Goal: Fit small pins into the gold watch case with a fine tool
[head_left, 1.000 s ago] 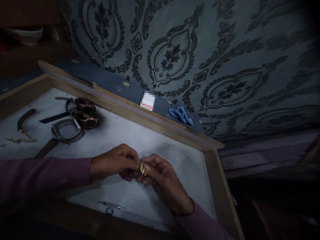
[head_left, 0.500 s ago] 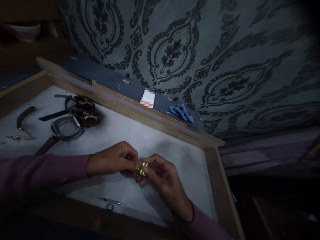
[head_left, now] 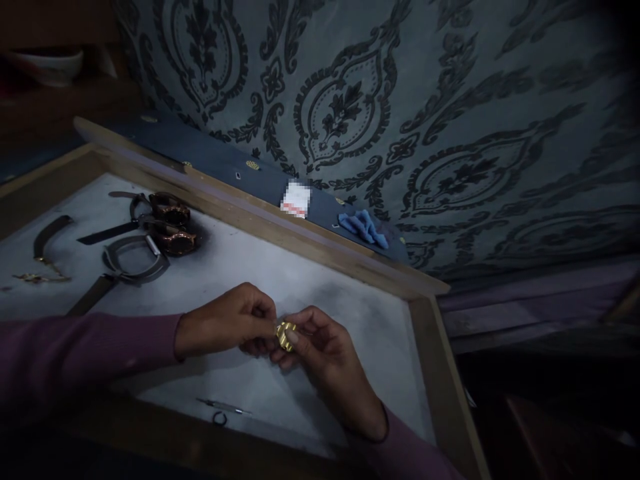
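Over the white-lined tray (head_left: pixel 370 347), my right hand (head_left: pixel 333 360) grips a small gold-coloured watch case (head_left: pixel 287 337) between thumb and fingers. The case has a shiny, scalloped-looking surface, partly covered by my thumb. My left hand (head_left: pixel 227 320) is closed in a pinch right at the left edge of the case; what lies between those fingertips is hidden. Below the hands, a thin metal spring bar tool (head_left: pixel 225 406) lies on the tray floor, with a small dark ring (head_left: pixel 219 418) beside it.
Two brown watches or cases (head_left: pixel 173 223) sit at the tray's back left among dark straps (head_left: pixel 135 260). Farther left lies another strap (head_left: pixel 50 233) with a thin gold chain (head_left: pixel 43 277). Behind the wooden rim are a white packet (head_left: pixel 296 199) and a crumpled blue cloth (head_left: pixel 364 227).
The gold watch case has turned slightly in my right fingers, showing more of its broad face. Both hands stay in nearly the same place.
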### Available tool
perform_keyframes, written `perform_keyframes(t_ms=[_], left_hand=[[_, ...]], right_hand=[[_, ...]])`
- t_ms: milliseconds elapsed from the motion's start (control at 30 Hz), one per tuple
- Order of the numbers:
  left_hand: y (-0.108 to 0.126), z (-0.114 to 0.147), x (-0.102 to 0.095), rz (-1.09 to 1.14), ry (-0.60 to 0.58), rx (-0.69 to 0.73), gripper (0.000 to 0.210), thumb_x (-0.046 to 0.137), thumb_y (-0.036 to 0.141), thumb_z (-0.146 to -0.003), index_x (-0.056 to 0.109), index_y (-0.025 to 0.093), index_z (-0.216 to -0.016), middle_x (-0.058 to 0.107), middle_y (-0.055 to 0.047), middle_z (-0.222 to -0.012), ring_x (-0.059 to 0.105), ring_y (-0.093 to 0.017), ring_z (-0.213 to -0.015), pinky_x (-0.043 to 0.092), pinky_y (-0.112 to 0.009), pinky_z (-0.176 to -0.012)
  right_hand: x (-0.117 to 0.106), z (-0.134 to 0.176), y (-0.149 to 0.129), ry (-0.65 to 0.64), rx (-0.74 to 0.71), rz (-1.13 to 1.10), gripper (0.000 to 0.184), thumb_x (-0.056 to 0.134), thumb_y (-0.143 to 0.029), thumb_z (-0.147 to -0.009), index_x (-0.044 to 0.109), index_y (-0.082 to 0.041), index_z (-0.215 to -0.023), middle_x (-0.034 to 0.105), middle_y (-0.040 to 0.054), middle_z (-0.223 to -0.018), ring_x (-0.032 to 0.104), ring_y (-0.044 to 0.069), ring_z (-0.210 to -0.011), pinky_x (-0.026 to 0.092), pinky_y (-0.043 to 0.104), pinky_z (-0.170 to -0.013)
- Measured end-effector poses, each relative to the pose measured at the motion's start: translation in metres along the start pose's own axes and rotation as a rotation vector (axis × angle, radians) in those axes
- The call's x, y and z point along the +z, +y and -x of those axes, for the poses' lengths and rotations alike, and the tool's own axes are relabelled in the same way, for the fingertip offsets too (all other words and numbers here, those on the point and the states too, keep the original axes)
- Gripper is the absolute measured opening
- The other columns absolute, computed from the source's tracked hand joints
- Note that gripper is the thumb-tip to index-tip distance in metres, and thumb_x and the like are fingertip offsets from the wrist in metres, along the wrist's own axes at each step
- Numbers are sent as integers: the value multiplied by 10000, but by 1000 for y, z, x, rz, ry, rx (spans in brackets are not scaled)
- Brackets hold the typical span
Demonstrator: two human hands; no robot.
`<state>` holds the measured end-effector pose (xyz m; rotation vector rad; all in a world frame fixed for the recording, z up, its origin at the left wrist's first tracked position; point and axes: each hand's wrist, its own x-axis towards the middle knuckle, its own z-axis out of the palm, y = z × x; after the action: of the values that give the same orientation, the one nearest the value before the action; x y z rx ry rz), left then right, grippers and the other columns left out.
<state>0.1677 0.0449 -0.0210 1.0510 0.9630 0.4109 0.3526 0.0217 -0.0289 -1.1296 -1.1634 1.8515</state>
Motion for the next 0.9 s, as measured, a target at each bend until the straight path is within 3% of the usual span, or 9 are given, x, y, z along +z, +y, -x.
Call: perform_keyframes(t_ms=[300,600,733,900], left_hand=[[4,3,4,33,64,12,285,655,413,-665,566,144,-631,624,-5,-588,581,-112,-531,465,-233,-542],[3,0,2,50,46,23,233,653,363,-682,581,144,-650,641,-4,-601,580,-102,-526,453,-213,-525],[1,0,1,61,31,36,224,649,358,-693,599,141,-673,662,-12,-637,594,-106,-554,462,-219,-549],[-2,-2,1,58,64,58,209,631,346,-713,610,139,-685,651,-8,-627,584,-108,-559,454,-227,-554]], right_hand=[[1,1,-2,29,9,-5,203,738,-297,-788,610,-160,-866,712,23,-722,692,136,-610,550,222,-520],[2,-1,-3,28,3,5,199,721,-317,-803,625,-162,-883,681,8,-700,651,112,-573,503,197,-495],[2,1,-3,45,-49,93,203,669,-350,-841,666,-168,-932,612,-17,-637,545,76,-486,427,181,-438],[2,5,-1,58,-182,256,216,607,-331,-882,700,-201,-1027,575,-5,-659,507,89,-494,405,211,-438]])
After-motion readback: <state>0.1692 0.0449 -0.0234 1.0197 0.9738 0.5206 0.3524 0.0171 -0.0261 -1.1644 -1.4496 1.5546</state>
